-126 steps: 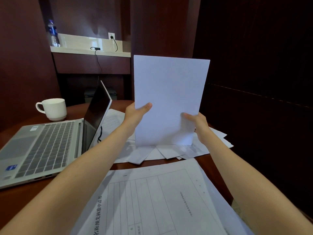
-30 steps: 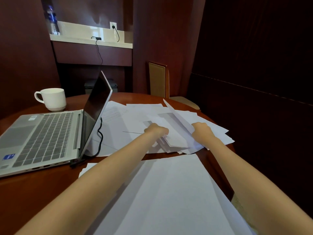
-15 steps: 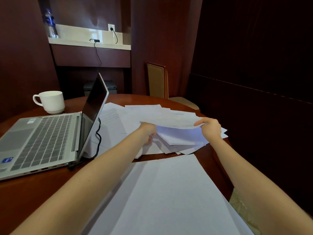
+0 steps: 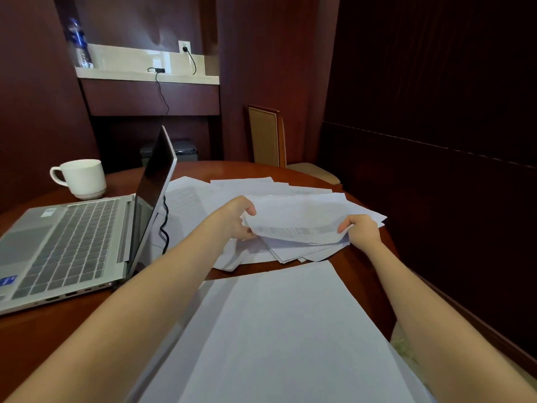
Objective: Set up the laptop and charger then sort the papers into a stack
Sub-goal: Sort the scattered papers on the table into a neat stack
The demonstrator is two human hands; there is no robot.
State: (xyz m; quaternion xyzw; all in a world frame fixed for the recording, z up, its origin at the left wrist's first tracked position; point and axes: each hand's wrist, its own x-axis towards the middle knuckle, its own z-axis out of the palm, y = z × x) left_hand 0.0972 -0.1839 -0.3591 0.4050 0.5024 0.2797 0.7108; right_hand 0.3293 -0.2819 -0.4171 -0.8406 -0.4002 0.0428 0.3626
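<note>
I log the sheaf of papers lifted at 12 o'clock, long axis 9-to-3, left hand and right hand fingers clamped on its ends; the near stack lies at 6 on the tabletop

Printed sheet between left hand and right hand, above scattered papers.

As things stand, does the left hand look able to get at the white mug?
Probably not directly: the left hand grips the lifted sheets, and the open laptop screen stands between it and the mug.
</note>
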